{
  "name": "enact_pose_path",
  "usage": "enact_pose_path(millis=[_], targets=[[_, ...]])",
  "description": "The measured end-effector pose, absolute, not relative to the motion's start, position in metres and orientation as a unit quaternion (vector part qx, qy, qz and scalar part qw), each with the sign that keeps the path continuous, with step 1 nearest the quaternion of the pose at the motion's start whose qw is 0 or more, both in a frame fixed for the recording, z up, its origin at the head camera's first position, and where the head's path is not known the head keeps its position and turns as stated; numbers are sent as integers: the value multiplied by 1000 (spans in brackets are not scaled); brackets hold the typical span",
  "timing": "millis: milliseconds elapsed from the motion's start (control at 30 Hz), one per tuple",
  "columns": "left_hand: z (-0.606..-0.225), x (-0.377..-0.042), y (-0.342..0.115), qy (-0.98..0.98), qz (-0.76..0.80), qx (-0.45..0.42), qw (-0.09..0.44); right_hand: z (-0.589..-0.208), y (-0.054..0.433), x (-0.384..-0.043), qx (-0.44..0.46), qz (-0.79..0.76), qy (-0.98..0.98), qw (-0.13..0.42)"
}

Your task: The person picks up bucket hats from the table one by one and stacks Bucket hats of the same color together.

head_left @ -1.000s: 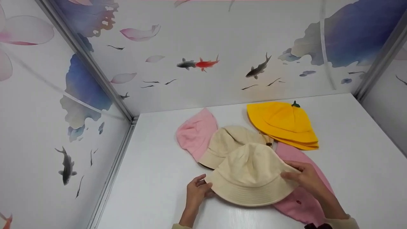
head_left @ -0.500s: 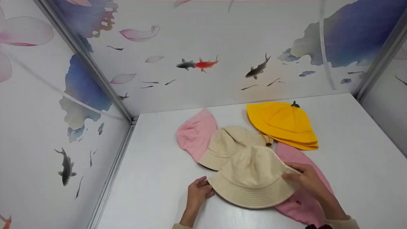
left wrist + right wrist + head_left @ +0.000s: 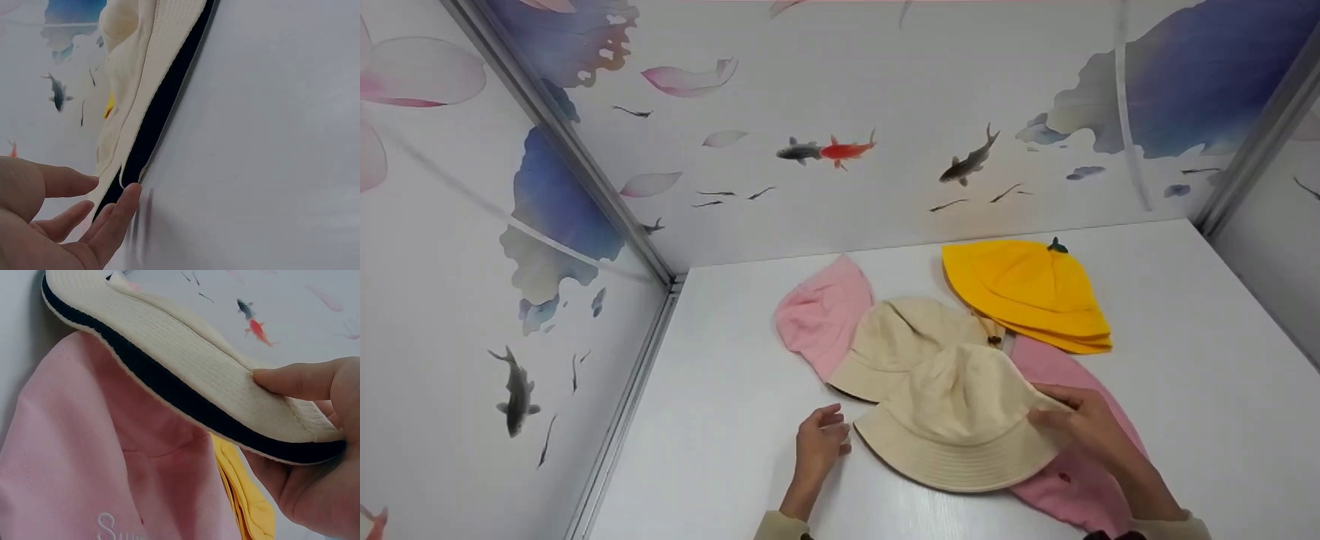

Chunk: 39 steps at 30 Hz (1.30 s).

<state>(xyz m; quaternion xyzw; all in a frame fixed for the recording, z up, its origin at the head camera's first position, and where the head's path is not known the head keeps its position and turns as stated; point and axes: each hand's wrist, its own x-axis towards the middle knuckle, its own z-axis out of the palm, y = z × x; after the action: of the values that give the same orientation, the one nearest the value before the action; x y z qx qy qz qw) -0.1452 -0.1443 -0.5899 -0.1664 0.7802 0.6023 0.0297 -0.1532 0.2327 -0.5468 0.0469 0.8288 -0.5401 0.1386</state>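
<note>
A cream bucket hat [image 3: 960,420] lies at the front of the group of hats, its dark underside showing along the brim in both wrist views. My right hand [image 3: 1084,427] pinches the right side of its brim, thumb [image 3: 292,379] on top and fingers beneath. Just off the brim's left edge, my left hand [image 3: 819,446] holds nothing, its fingers [image 3: 115,225] loosely bent and spread. Behind the front hat sits a second beige bucket hat [image 3: 911,330] with a cord toggle. Under the right hand, a darker pink hat [image 3: 1072,480] with white lettering is partly covered.
A light pink hat [image 3: 825,315] lies at the back left of the beige hats. Stacked yellow hats [image 3: 1027,289] with a green tip stand at the back right. White panels printed with fish and petals [image 3: 840,150] wall in the white table [image 3: 720,420].
My left hand has let go of the cream hat's brim and moved slightly left. The hat has shifted a little down and right, still held by my right hand.
</note>
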Motion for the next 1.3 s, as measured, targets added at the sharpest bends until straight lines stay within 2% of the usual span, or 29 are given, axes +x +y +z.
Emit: enact_pose_path(millis=[267,700,833,1067,1300], targets=[[-583,-169,-146,839,527,-118,-65,-550,234,-153,34,-556,820,130],[-579,-203,-138,864,486,-85,-105,-554,233,-154,42,-553,822,130],[-578,-211,-137,871,475,-73,-100,-555,234,-154,39,-559,819,125],[-581,-223,-134,884,459,-79,-48,-554,236,-153,37,-556,821,129],[-580,-231,-133,921,376,-101,-15,-554,236,-152,38,-559,818,130]])
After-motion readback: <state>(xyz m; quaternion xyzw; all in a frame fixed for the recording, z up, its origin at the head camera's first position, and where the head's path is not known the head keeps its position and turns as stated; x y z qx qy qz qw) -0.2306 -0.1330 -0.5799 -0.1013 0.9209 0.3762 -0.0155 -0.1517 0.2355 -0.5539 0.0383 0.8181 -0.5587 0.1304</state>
